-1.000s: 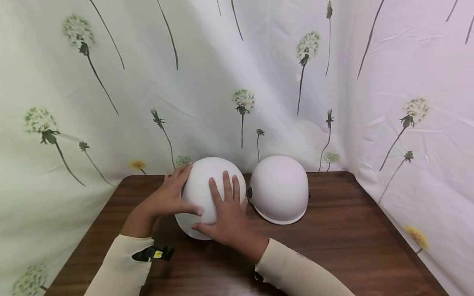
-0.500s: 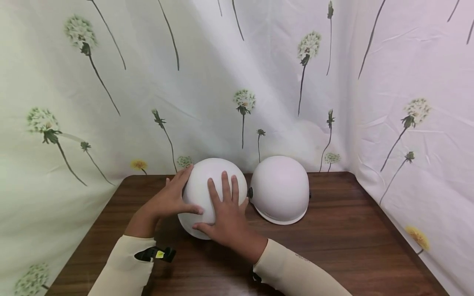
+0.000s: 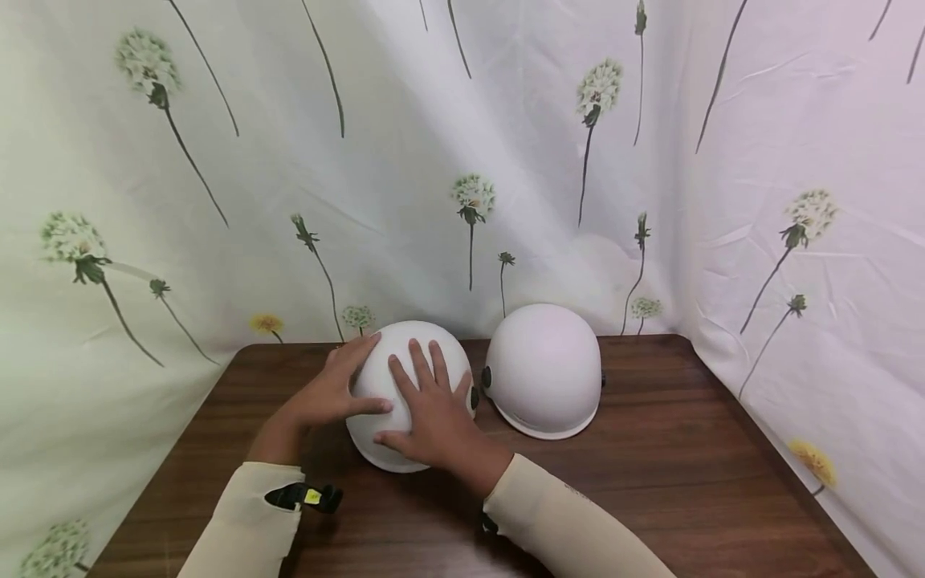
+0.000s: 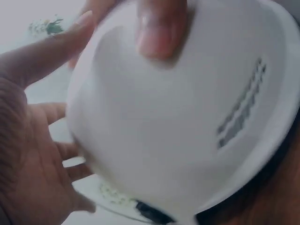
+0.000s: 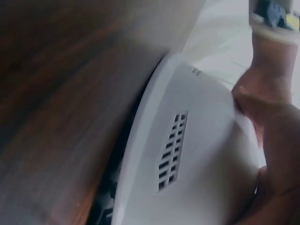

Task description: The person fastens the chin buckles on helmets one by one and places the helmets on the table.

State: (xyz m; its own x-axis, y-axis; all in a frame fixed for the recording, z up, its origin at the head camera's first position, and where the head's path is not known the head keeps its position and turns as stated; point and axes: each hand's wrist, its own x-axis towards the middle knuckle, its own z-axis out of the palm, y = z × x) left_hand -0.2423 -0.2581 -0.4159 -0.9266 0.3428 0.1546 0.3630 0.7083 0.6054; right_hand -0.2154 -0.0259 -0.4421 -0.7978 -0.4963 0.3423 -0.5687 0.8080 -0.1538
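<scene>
A round white helmet (image 3: pixel 426 349) with a rim sits on the brown table under both hands. My left hand (image 3: pixel 328 389) lies along its left side, thumb reaching across the front. With fingers spread and fairly straight, my right hand (image 3: pixel 437 417) rests on its front and top. In the left wrist view the helmet's shell (image 4: pixel 154 122) shows a slotted vent (image 4: pixel 241 105). From the right wrist, a vent grille (image 5: pixel 172 151) is visible above the rim. A second white helmet (image 3: pixel 545 369) stands to the right, untouched.
Wood-grain table (image 3: pixel 650 482) extends around the helmets. Behind it and at both sides hangs a pale curtain (image 3: pixel 390 201) printed with dandelions. A black wrist strap (image 3: pixel 303 496) sits on the left sleeve.
The held helmet has shifted slightly left and nearer, and its dark right-side knob now shows. A wider gap separates the two helmets. Both hands stayed on the shell.
</scene>
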